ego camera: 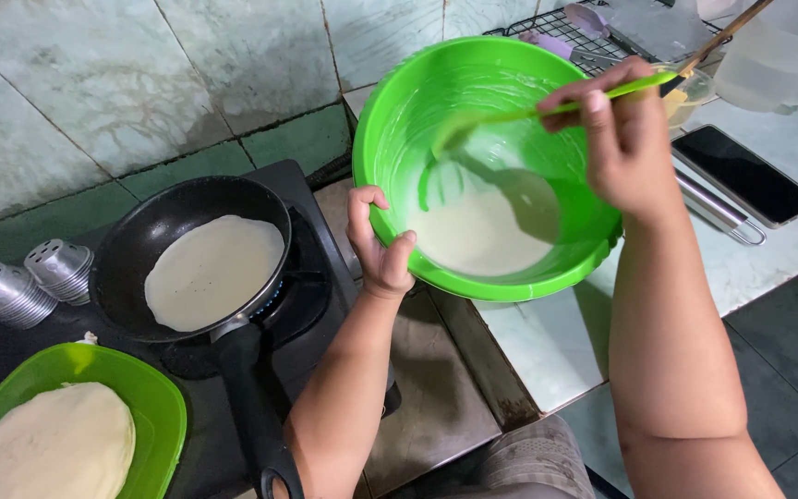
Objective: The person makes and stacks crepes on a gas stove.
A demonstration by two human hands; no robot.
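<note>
Fingers of the left hand (379, 248) clamp the green bowl's (390, 120) rim (tilted), right hand (622, 139) gripping a spatula (510, 115) above the batter (482, 231).

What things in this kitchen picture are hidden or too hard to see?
In the head view:
- The stack of pale flat crepes on the green plastic plate is cut off by the bottom left edge.
- The black frying pan's handle runs off the bottom edge.
- The small glass bowl is mostly hidden behind the right hand.
- The stove flame is covered by the black frying pan.
</note>
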